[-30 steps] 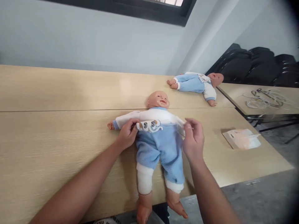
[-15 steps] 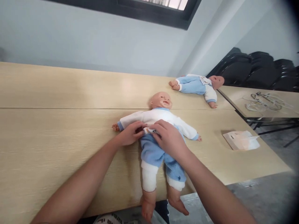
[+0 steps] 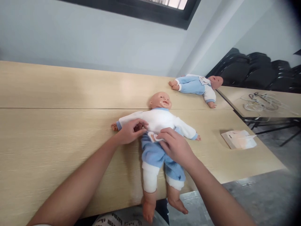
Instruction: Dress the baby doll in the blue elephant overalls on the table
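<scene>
A baby doll (image 3: 158, 121) in a white top and blue trousers lies on its back on the wooden table (image 3: 58, 131), head away from me, feet over the near edge. My left hand (image 3: 130, 131) is closed on the doll's clothing at its left side under the arm. My right hand (image 3: 175, 146) lies on the doll's belly, fingers pinching the white bib flap at the waist. One doll leg is wrapped in a white bandage (image 3: 149, 177).
A second, similarly dressed doll (image 3: 197, 84) lies at the table's far right. A white packet (image 3: 238, 139) rests near the right edge. Another table (image 3: 272, 108) at the right carries tubing and scissors (image 3: 258, 102). Black stacked chairs (image 3: 254, 70) stand behind.
My right hand left the doll's right sleeve and came onto its belly. The decorated bib flap, spread flat a second ago, is now mostly covered and pulled down at the waist.
</scene>
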Available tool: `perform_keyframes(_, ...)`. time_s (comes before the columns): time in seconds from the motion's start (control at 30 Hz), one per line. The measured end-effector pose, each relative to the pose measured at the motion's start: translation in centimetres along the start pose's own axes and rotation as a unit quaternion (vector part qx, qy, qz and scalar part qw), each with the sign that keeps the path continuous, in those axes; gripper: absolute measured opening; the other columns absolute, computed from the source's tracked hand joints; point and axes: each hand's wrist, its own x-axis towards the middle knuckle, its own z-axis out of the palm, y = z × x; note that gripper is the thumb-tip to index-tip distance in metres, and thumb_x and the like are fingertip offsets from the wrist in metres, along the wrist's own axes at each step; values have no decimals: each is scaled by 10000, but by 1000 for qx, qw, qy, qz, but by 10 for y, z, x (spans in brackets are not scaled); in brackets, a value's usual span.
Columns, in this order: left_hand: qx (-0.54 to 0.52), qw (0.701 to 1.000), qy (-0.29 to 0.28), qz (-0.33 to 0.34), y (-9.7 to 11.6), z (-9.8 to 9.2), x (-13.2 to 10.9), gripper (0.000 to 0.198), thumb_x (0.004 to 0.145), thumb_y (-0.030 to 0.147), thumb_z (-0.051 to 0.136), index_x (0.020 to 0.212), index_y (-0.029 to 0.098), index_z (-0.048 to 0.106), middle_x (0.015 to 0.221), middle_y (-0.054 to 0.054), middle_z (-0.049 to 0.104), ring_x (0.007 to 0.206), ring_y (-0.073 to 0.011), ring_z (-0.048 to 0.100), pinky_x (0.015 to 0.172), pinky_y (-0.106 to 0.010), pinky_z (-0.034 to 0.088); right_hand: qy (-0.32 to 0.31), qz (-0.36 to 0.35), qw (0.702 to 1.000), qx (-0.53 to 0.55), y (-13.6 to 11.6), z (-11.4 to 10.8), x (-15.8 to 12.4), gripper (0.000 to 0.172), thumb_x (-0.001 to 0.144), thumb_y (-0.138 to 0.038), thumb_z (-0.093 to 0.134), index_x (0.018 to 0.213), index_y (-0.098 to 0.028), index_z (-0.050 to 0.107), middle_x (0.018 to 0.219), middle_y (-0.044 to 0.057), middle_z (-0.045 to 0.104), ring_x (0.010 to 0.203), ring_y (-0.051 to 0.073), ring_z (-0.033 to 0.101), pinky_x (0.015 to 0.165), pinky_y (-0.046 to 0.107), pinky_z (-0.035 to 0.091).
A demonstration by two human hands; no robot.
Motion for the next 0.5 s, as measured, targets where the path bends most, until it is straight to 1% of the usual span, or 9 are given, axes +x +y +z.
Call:
perform_keyframes(0.07,51,997,-56,34,2,0,0,292,925,358,683,1168,199,715,1059,-75,715,844,-178,627,768,-311,525,-27,25,998,57,-5,-5,7,98,998,-205,573,1069,-224,637,1150,105,680,1010,241,666,855,380,531)
perform_keyframes(0.1,69,993,-77,55,2,0,0,251,920,326,677,1134,207,733,1066,-73,711,883,-188,636,805,-321,525,-41,45,995,85,-8,-8,13,83,1014,-257,562,1031,-224,635,1122,97,682,990,237,661,852,376,522)
perform_keyframes(0.17,95,987,-100,78,0,1,0,162,909,287,669,1027,212,749,1033,-61,706,933,-205,642,852,-332,516,-57,105,986,117,-13,-13,24,240,1063,-354,467,935,-225,624,998,75,687,912,228,648,809,361,495)
perform_keyframes(0.2,100,987,-100,74,-1,1,-1,142,908,287,668,1002,209,741,993,-52,701,912,-204,637,835,-328,510,-62,142,981,118,-14,-14,31,324,1083,-380,401,892,-228,613,927,63,683,866,224,640,774,351,475)
perform_keyframes(0.27,93,992,-74,41,-4,2,-3,144,921,319,667,987,198,708,899,-30,675,810,-182,606,748,-308,490,-78,206,970,100,-13,-13,42,426,1098,-421,317,829,-233,588,828,50,674,785,221,621,699,334,418)
perform_keyframes(0.33,55,998,-25,10,-8,3,-3,197,946,381,656,978,187,673,845,-13,653,728,-157,567,672,-287,461,-109,238,962,79,-10,-10,50,470,1092,-488,318,786,-237,572,778,44,672,726,219,601,649,323,353)
perform_keyframes(0.4,5,999,43,3,-10,5,-3,247,964,429,643,981,182,648,862,-20,670,748,-157,589,688,-286,478,-124,247,959,67,-4,-7,55,503,1081,-533,326,746,-238,558,737,40,660,684,214,575,626,321,302)
perform_keyframes(0.5,-35,990,139,-2,-13,11,0,258,976,438,637,1002,181,625,920,-47,712,851,-183,658,789,-316,524,-98,244,963,61,4,-7,59,504,1077,-518,333,712,-237,539,691,32,632,637,201,537,615,322,262)
